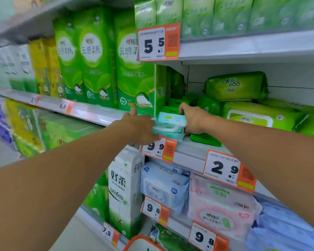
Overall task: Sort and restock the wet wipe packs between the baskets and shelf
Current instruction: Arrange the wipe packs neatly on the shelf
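Observation:
Two pale teal wet wipe packs lie stacked at the front of the middle shelf. My left hand presses against their left side, thumb raised and fingers reaching under the lower pack. My right hand grips the stack from the right, its fingers curled over the far edge. Larger green wipe packs are piled to the right on the same shelf. A small dark green pack lies just below my right hand.
Tall green tissue packs stand left of the stack. Orange price tags hang on the shelf rails. Blue and pink wipe packs fill the shelf below. An orange basket rim shows at the bottom edge.

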A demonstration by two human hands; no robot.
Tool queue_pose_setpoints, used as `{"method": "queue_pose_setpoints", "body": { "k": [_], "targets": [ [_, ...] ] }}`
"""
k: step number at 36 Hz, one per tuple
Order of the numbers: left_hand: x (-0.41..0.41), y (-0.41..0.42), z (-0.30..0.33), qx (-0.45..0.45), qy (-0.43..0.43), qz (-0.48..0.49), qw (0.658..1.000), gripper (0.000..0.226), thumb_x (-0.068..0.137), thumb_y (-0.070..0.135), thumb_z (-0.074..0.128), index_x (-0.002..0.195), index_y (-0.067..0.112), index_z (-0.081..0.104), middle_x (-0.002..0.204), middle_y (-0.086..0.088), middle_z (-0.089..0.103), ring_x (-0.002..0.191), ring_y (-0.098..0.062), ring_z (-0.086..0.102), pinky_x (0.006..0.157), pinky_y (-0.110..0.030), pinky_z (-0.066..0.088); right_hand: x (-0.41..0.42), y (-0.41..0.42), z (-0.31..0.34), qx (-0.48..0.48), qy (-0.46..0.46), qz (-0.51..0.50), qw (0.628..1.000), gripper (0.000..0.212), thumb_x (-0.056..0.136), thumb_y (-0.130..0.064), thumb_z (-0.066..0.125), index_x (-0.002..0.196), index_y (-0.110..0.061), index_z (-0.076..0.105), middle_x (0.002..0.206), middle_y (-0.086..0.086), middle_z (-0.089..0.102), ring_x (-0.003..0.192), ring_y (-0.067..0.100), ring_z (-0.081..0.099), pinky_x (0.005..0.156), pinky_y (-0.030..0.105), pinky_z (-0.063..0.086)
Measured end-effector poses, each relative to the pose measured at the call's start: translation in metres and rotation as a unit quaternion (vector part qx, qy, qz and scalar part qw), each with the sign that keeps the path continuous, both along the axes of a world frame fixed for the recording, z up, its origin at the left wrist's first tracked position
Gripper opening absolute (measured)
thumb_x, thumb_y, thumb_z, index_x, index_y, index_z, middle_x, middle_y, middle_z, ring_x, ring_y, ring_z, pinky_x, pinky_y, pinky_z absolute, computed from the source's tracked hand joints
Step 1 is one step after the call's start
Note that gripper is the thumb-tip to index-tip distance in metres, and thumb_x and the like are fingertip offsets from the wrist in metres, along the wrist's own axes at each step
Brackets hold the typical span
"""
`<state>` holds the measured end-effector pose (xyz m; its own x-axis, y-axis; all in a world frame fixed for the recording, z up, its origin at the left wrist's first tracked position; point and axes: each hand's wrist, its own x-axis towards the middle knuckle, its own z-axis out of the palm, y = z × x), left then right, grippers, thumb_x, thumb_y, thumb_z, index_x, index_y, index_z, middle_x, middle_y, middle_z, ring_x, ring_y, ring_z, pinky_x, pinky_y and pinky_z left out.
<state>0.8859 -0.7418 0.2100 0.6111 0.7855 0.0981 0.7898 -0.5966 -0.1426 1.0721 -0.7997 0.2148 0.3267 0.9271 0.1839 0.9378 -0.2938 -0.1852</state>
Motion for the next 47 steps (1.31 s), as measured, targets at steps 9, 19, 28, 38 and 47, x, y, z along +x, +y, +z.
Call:
{"method": "queue_pose_setpoints", "body": {
  "k": [9,19,28,38,47],
  "targets": [
    [0.026,-0.035,-0.015,-0.01,-0.185,0.065,0.98,0.108,0.049,0.098,0.05,0.114,0.012,0.058,0.121,-0.009,0.046,0.13,-0.031,0.031,0.105,-0.042,0.032,0.008,-0.032,-0.004,0.111,-0.137,0.048,0.983,0.034,0.083,-0.02,0.069,0.113,-0.022,0.054,0.1,0.007,0.062,0.092,0.034,0.061,0.065,0.035,0.043],
    [0.043,-0.052,-0.013,-0.039,-0.355,0.004,0.934,0.093,0.044,0.066,0.082,0.109,0.018,0.037,0.093,0.006,0.051,0.105,-0.024,0.058,0.097,-0.039,0.045,0.017,-0.074,0.007,0.29,-0.082,0.109,0.947,0.041,0.083,-0.033,0.07,0.118,-0.018,0.053,0.108,0.002,0.062,0.098,0.023,0.056,0.076,0.038,0.049],
    [0.044,-0.093,0.0,0.029,-0.564,-0.17,0.807,0.112,0.041,0.033,0.094,0.135,0.02,0.034,0.123,0.001,0.044,0.104,-0.017,0.05,0.09,-0.034,0.05,0.006,-0.154,0.012,0.431,0.576,0.088,0.689,0.022,0.097,-0.004,0.052,0.115,-0.013,0.06,0.113,0.004,0.071,0.099,0.019,0.071,0.073,0.037,0.062],
    [0.019,-0.243,-0.06,-0.283,-0.656,-0.118,0.69,0.098,0.033,0.023,0.102,0.119,0.019,0.054,0.105,0.004,0.071,0.094,-0.01,0.07,0.079,-0.036,0.061,-0.002,-0.303,-0.034,0.404,0.731,0.035,0.549,0.026,0.098,-0.015,0.045,0.118,-0.012,0.062,0.117,0.012,0.071,0.096,0.027,0.067,0.062,0.03,0.058],
    [-0.013,-0.319,-0.106,-0.468,-0.589,-0.066,0.656,0.037,0.072,0.008,0.084,0.104,0.016,0.069,0.097,-0.001,0.077,0.088,-0.02,0.075,0.071,-0.038,0.062,-0.027,-0.397,-0.085,0.396,0.676,-0.046,0.619,0.016,0.099,-0.004,0.048,0.099,-0.011,0.062,0.109,0.012,0.07,0.094,0.026,0.067,0.064,0.033,0.062]
  ]
}}
